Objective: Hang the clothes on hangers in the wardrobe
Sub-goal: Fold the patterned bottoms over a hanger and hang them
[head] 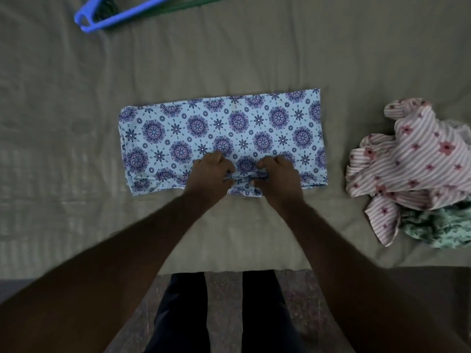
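Note:
A light blue garment (221,128) with a purple mandala print lies folded into a flat rectangle in the middle of the bed. My left hand (211,171) and my right hand (277,174) sit side by side on its near edge. Both pinch the fabric there into a small ridge between them. A blue plastic hanger (114,15) lies at the far left of the bed, with a green hanger (193,3) partly under it. No wardrobe is in view.
A crumpled pink striped garment with flowers (413,161) lies at the right of the bed, over a green patterned cloth (438,225). The olive bedsheet (76,149) covers the whole surface. The bed's near edge runs just in front of my legs (224,314).

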`<control>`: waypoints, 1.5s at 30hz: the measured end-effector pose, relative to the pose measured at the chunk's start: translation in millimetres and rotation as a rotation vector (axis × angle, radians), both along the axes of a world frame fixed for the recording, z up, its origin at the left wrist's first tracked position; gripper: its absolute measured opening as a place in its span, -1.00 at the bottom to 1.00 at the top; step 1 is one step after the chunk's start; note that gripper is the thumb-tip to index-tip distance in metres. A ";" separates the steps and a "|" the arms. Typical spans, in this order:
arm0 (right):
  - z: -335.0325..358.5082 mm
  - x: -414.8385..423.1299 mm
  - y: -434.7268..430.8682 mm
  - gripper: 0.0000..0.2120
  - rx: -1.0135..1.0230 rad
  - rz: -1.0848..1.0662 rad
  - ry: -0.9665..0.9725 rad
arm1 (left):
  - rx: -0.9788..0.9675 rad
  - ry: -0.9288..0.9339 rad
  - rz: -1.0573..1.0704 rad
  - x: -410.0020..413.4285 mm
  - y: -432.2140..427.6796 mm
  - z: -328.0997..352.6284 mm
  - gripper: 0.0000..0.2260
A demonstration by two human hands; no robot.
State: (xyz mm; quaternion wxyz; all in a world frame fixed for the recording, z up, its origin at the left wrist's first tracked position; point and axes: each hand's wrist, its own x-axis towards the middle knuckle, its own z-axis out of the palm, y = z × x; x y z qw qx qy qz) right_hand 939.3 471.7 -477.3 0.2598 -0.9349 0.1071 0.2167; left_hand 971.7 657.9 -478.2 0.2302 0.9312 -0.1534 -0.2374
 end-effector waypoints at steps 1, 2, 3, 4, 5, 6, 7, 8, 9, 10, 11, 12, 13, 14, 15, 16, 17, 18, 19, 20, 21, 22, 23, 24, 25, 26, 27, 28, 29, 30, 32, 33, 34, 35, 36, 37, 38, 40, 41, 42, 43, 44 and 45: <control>0.5 3.8 -0.4 -0.71 0.006 0.000 0.006 | 0.033 -0.019 -0.033 -0.2 -1.3 -0.1 -0.75; 1.0 7.1 -1.1 -0.78 0.000 0.010 -0.003 | 0.064 -0.047 -0.062 -0.9 -2.1 -0.9 -0.76; 1.5 9.8 -1.7 -0.86 -0.018 0.031 -0.018 | 0.085 -0.074 -0.076 -1.9 -2.0 -2.5 -0.78; 2.1 11.7 -1.2 -0.90 -0.047 0.057 -0.029 | 0.084 -0.090 -0.072 -2.5 -1.0 -3.5 -0.78; 3.1 12.9 -0.2 -0.88 -0.083 0.088 -0.046 | 0.065 -0.093 -0.057 -1.9 0.3 -4.3 -0.78; 3.5 12.3 0.0 -0.85 -0.118 0.127 -0.066 | 0.033 -0.086 -0.037 -1.0 1.5 -5.3 -0.78; 3.3 12.4 -0.5 -0.84 -0.144 0.163 -0.093 | 0.003 -0.080 -0.022 1.0 3.0 -5.2 -0.78; 2.5 11.8 -2.5 -0.84 -0.150 0.194 -0.120 | -0.021 -0.079 -0.015 2.2 4.5 -4.6 -0.79; 1.3 10.9 -5.4 -0.85 -0.137 0.216 -0.145 | -0.036 -0.084 -0.015 3.1 6.0 -4.2 -0.80; 0.0 9.9 -9.0 -0.85 -0.118 0.232 -0.168 | -0.044 -0.092 -0.030 3.4 7.8 -4.0 -0.81; -1.4 8.9 -12.2 -0.86 -0.100 0.249 -0.183 | -0.037 -0.100 -0.064 2.6 9.9 -3.8 -0.81; -2.8 8.0 -15.0 -0.88 -0.087 0.262 -0.191 | -0.014 -0.113 -0.112 1.3 12.2 -4.2 -0.78; -3.9 7.7 -17.1 -0.90 -0.079 0.273 -0.196 | 0.028 -0.127 -0.165 0.0 15.1 -4.8 -0.73; -5.0 7.7 -18.1 -0.91 -0.075 0.287 -0.203 | 0.068 -0.139 -0.203 -0.9 18.5 -5.2 -0.68; -5.7 7.9 -18.7 -0.92 -0.074 0.306 -0.213 | 0.090 -0.150 -0.211 -1.0 21.8 -5.0 -0.68; -5.7 7.8 -19.2 -0.93 -0.074 0.323 -0.220 | 0.096 -0.163 -0.198 -0.2 24.7 -4.2 -0.71; -6.1 7.9 -20.1 -0.93 -0.078 0.339 -0.226 | 0.095 -0.175 -0.181 1.1 28.1 -3.0 -0.76; -6.5 7.5 -21.0 -0.93 -0.086 0.359 -0.226 | 0.086 -0.192 -0.171 2.6 32.1 -2.4 -0.79; -7.0 6.7 -21.6 -0.90 -0.097 0.383 -0.218 | 0.073 -0.206 -0.172 3.8 37.1 -1.6 -0.80; -6.5 6.4 -22.1 -0.84 -0.105 0.410 -0.211 | 0.056 -0.217 -0.180 4.5 43.0 -0.6 -0.81; -5.1 7.0 -22.7 -0.79 -0.101 0.433 -0.214 | 0.034 -0.233 -0.193 4.8 50.3 0.0 -0.82; -3.2 8.6 -23.6 -0.77 -0.080 0.442 -0.227 | 0.010 -0.255 -0.208 5.0 58.2 0.2 -0.84; -1.4 9.7 -25.5 -0.76 -0.049 0.441 -0.249 | -0.011 -0.273 -0.222 5.0 66.3 0.6 -0.84; 0.3 9.5 -27.9 -0.77 -0.025 0.436 -0.280 | -0.026 -0.279 -0.235 5.0 74.2 2.2 -0.82; 1.5 7.4 -30.7 -0.77 -0.016 0.438 -0.311 | -0.036 -0.279 -0.247 4.7 82.0 3.5 -0.80; 2.5 3.3 -33.1 -0.78 -0.021 0.451 -0.328 | -0.039 -0.280 -0.260 4.0 89.6 3.8 -0.79; 1.9 -1.9 -34.9 -0.79 -0.036 0.469 -0.328 | -0.025 -0.282 -0.276 3.0 97.9 2.9 -0.79; -0.3 -8.8 -36.2 -0.79 -0.054 0.485 -0.307 | -0.001 -0.279 -0.288 1.0 105.8 1.8 -0.78; -2.7 -15.6 -37.7 -0.78 -0.066 0.495 -0.275 | 0.014 -0.271 -0.290 -1.6 113.4 0.4 -0.78; -3.5 -19.4 -38.7 -0.75 -0.060 0.494 -0.243 | 0.012 -0.257 -0.280 -3.5 119.8 0.0 -0.77; -0.7 -17.5 -38.7 -0.75 0.025 0.418 -0.199 | -0.036 -0.248 -0.232 -7.3 128.8 1.8 -0.79; 4.2 -12.3 -37.1 -0.80 0.082 0.329 -0.173 | -0.067 -0.253 -0.190 -7.3 130.9 4.2 -0.81; 8.6 -5.4 -35.6 -0.84 0.129 0.217 -0.148 | -0.087 -0.264 -0.135 -5.6 131.7 7.4 -0.81; 10.2 2.9 -35.6 -0.86 0.153 0.094 -0.146 | -0.094 -0.285 -0.080 -0.8 131.7 10.1 -0.80; 10.3 12.4 -35.8 -0.85 0.141 -0.010 -0.177 | -0.084 -0.319 -0.034 6.5 130.9 12.7 -0.79; 8.6 23.4 -36.2 -0.82 0.103 -0.075 -0.237 | -0.061 -0.356 -0.002 16.1 129.9 13.6 -0.76; 5.9 35.6 -35.7 -0.75 0.056 -0.089 -0.295 | -0.023 -0.380 0.016 26.7 128.0 13.4 -0.71; -2.0 62.9 -31.5 -0.54 -0.056 0.012 -0.318 | 0.092 -0.364 0.018 52.1 120.6 9.7 -0.56; -6.3 76.1 -28.5 -0.46 -0.118 0.093 -0.274 | 0.151 -0.337 0.011 65.1 114.6 6.9 -0.48; -9.5 88.4 -25.7 -0.40 -0.185 0.172 -0.225 | 0.197 -0.304 -0.003 77.7 107.8 3.0 -0.42; -14.2 98.5 -25.3 -0.38 -0.240 0.241 -0.188 | 0.235 -0.274 -0.024 88.1 101.5 -1.7 -0.37; -19.1 106.0 -28.2 -0.37 -0.276 0.295 -0.170 | 0.270 -0.248 -0.053 95.4 96.7 -7.1 -0.34; -23.2 110.2 -34.1 -0.37 -0.298 0.324 -0.171 | 0.301 -0.230 -0.077 99.4 94.5 -13.3 -0.32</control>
